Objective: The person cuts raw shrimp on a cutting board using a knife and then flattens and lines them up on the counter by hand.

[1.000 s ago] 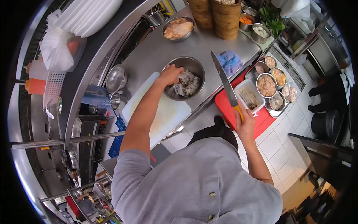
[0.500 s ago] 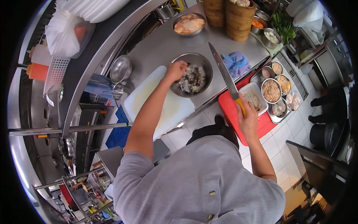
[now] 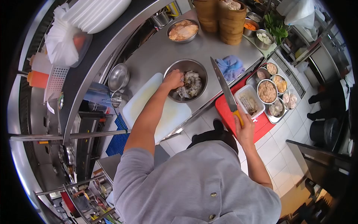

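My left hand [image 3: 173, 79] reaches over the near left rim of a steel bowl [image 3: 204, 80], its fingers curled down at the heap of raw grey shrimp [image 3: 191, 85]. What lies between its fingertips is hidden. In my right hand [image 3: 245, 128] is a large knife [image 3: 223, 83], gripped by its yellow handle with the long blade pointing away from me. That hand is beside a white plastic tub [image 3: 247, 93] holding more greyish shrimp pieces. Beneath the tub lies a red cutting board [image 3: 228, 119]. A white cutting board [image 3: 143, 108] rests under my left forearm.
A blue-purple cloth [image 3: 230, 68] lies beyond the blade. To the right, a metal tray holds several bowls of minced and sliced food [image 3: 267, 91]. Bamboo steamers [image 3: 232, 27] and a bowl of pale meat [image 3: 182, 31] stand at the back. A steel bowl [image 3: 119, 76] is at left.
My left hand has lowered from above the shrimp to the bowl's left inner side. My right hand keeps the knife, with little movement. The whole view has shifted slightly.
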Demonstrator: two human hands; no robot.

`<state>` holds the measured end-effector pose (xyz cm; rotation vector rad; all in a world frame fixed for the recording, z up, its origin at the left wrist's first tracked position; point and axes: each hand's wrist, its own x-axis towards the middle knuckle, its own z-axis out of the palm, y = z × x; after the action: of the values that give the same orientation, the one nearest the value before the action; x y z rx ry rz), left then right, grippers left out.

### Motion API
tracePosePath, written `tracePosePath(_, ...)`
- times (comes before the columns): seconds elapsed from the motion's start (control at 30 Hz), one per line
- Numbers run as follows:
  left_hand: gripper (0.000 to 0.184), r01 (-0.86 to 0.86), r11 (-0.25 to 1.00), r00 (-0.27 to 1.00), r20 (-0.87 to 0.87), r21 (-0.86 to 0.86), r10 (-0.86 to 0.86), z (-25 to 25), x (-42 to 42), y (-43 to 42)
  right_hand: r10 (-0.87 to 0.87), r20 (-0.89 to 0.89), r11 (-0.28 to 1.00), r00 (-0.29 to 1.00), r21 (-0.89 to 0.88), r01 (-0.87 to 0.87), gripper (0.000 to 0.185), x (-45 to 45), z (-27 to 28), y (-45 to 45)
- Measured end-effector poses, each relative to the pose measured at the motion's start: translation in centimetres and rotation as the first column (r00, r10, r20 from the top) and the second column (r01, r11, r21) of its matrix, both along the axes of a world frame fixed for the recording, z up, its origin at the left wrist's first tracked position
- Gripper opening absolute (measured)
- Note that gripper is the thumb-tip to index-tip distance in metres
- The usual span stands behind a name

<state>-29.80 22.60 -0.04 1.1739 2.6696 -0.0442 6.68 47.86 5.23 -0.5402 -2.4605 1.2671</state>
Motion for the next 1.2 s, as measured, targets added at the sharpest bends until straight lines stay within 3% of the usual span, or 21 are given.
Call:
tracePosePath(0.07, 0.026, -0.089, 0.967, 0.988, 0.143, 0.238, 0.056, 0.7, -0.4, -0.5, -0.020, 0.003, 1.000, 1.000, -0.022, 0.020, 0.046, 0.4, 0.0, 0.2)
tracePosePath(0.1, 0.026, -0.086, 0.970, 0.987, 0.149, 0.229, 0.053, 1.2, -0.6, -0.8, -0.029, 0.019, 1.000, 0.999, 0.000, 0.029, 0.046, 0.3, 0.0, 0.4)
tracePosePath(0.17, 0.024, -0.409, 0.881, 0.797, 0.563, 0.237, 0.218, 2.2, -1.8, -1.4, -0.035, 0.034, 0.999, 0.999, 0.019, 0.035, 0.045, 0.2, -0.2, 0.6)
tracePosePath(0.2, 0.020, -0.431, 0.835, 0.766, 0.628, 0.342, 0.138, 2.7, -1.7, -1.7, -0.040, -0.027, 0.999, 0.999, 0.035, 0.041, 0.047, 0.0, -0.4, 0.5)
tracePosePath(0.27, 0.017, -0.489, 0.780, 0.714, 0.692, 0.390, 0.102, 3.6, -1.5, -2.3, -0.037, -0.127, 0.997, 0.991, 0.067, 0.046, 0.049, -0.3, -0.9, 0.4)
tracePosePath(0.33, 0.015, -0.553, 0.712, 0.660, 0.749, 0.433, 0.056, 6.4, 0.4, -1.3, -0.025, -0.121, 0.997, 0.992, 0.072, 0.034, 0.049, -0.6, -0.8, 0.0)
tracePosePath(0.4, 0.022, -0.621, 0.618, 0.549, 0.830, 0.483, -0.097, 8.1, 2.4, 0.1, -0.007, -0.113, 0.996, 0.994, 0.083, 0.017, 0.049, -0.9, -0.3, -0.2)
tracePosePath(0.43, 0.022, -0.627, 0.610, 0.549, 0.830, 0.485, -0.094, 7.1, 2.5, 0.3, 0.009, -0.042, 0.999, 0.999, 0.054, -0.007, 0.047, -1.0, 0.3, -0.4)
tracePosePath(0.5, 0.028, -0.570, 0.678, 0.698, 0.709, 0.464, 0.102, 4.1, 1.7, -0.1, 0.035, 0.026, 0.999, 0.999, 0.028, -0.036, 0.045, -1.3, 0.8, -0.8)
tracePosePath(0.53, 0.034, -0.368, 0.881, 0.852, 0.486, 0.298, 0.192, 3.1, 1.1, -0.7, 0.046, 0.037, 0.999, 0.998, 0.016, -0.047, 0.045, -1.4, 0.9, -0.9)
tracePosePath(0.57, 0.034, -0.372, 0.877, 0.853, 0.485, 0.304, 0.193, 1.8, 1.2, -1.2, 0.056, 0.049, 0.998, 0.997, 0.003, -0.056, 0.045, -1.4, 1.0, -0.9)
tracePosePath(0.6, 0.034, -0.211, 0.974, 0.940, 0.290, 0.086, 0.178, 1.0, 1.8, -1.4, 0.058, 0.047, 0.998, 0.997, 0.008, -0.058, 0.045, -1.5, 0.9, -1.0)
tracePosePath(0.63, 0.034, -0.081, 0.982, 0.990, 0.098, -0.172, 0.098, 0.4, 2.4, -1.3, 0.051, -0.017, 0.997, 0.999, 0.051, -0.050, 0.047, -1.5, 0.6, -1.1)
tracePosePath(0.67, 0.034, -0.081, 0.982, 0.990, 0.097, -0.168, 0.098, -0.1, 2.6, -1.1, 0.046, -0.081, 0.995, 0.996, 0.092, -0.038, 0.049, -1.5, 0.3, -1.1)
tracePosePath(0.83, 0.029, -0.125, 0.992, 0.990, 0.070, -0.020, 0.126, -2.4, 1.6, -1.0, 0.044, -0.081, 0.995, 0.996, 0.088, -0.037, 0.049, -0.9, -0.2, -1.2)
tracePosePath(0.97, 0.029, -0.128, 0.989, 0.987, 0.086, -0.072, 0.133, -2.4, 0.8, -0.4, 0.037, -0.060, 0.999, 0.998, 0.002, -0.037, 0.049, -0.4, 0.3, -1.2)
tracePosePath(1.1, 0.029, -0.107, 0.993, 0.983, 0.152, 0.044, 0.099, -0.4, -0.9, -1.3, 0.034, 0.000, 0.999, 0.999, 0.004, -0.034, 0.050, 0.3, 0.0, -0.6)
tracePosePath(1.2, 0.032, -0.233, 0.966, 0.926, 0.330, 0.114, 0.185, 5.6, -0.6, -0.5, -0.004, -0.083, 1.000, 0.997, -0.008, 0.003, 0.051, 0.0, -0.8, -0.2)
